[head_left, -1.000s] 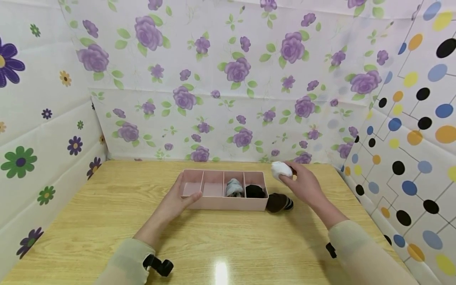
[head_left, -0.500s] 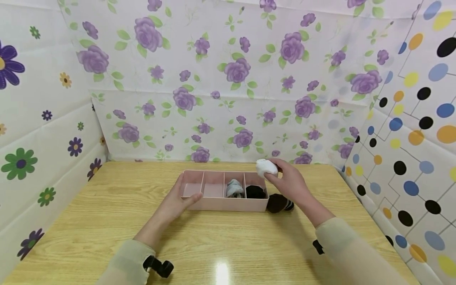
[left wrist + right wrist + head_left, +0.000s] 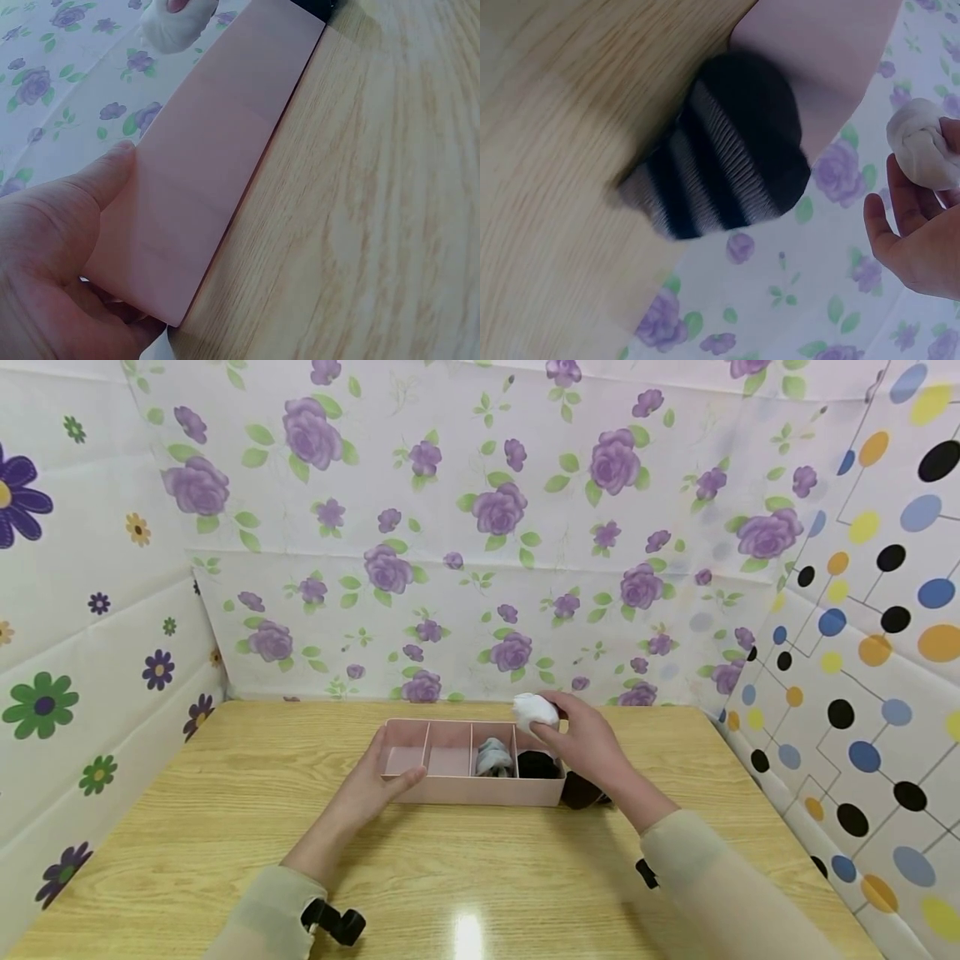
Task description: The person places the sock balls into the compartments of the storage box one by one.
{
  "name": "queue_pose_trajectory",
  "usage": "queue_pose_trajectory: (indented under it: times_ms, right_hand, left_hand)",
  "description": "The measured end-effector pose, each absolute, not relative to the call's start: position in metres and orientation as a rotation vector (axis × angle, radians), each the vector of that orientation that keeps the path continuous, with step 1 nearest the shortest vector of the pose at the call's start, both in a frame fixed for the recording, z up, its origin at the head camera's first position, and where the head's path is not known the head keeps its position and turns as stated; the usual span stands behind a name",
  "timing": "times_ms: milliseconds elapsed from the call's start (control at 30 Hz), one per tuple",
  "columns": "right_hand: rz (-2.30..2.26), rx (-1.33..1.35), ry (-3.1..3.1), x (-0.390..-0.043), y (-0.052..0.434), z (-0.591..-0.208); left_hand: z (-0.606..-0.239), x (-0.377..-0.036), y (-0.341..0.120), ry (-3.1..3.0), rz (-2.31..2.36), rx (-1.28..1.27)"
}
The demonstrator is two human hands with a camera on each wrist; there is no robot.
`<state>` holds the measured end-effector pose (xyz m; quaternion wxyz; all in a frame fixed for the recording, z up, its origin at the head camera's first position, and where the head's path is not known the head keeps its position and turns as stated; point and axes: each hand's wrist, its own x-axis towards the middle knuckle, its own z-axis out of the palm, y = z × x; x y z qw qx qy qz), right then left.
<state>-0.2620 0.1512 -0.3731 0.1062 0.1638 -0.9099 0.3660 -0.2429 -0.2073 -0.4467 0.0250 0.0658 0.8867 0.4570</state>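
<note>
My left hand grips the left end of a pink divided box, its thumb at the front rim. Above the box's right part, my right hand pinches a balled white sock between thumb and fingers. The left wrist view shows this white sock beyond the far rim. A rolled grey sock sits in the third compartment from the left, and a black one in the rightmost. The two left compartments hold nothing. Against the box's right end lies a dark sock with grey stripes, partly hidden by my right wrist in the head view.
The box stands on a wood-grain table toward its back edge. Behind the table hangs a flowered sheet, with a daisy-print sheet on the left and a dotted one on the right.
My right hand has carried the white sock leftward, from right of the box to over its right compartments. My left hand and the box have stayed in place.
</note>
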Motion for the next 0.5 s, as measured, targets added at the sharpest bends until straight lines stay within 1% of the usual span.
queue_pose_trajectory:
  times_ms: [500]
  right_hand:
    - [1.141,0.543,-2.694,-0.263,0.108,-0.377]
  left_hand:
    - [-0.447,-0.244,-0.206,2.744,1.423,0.223]
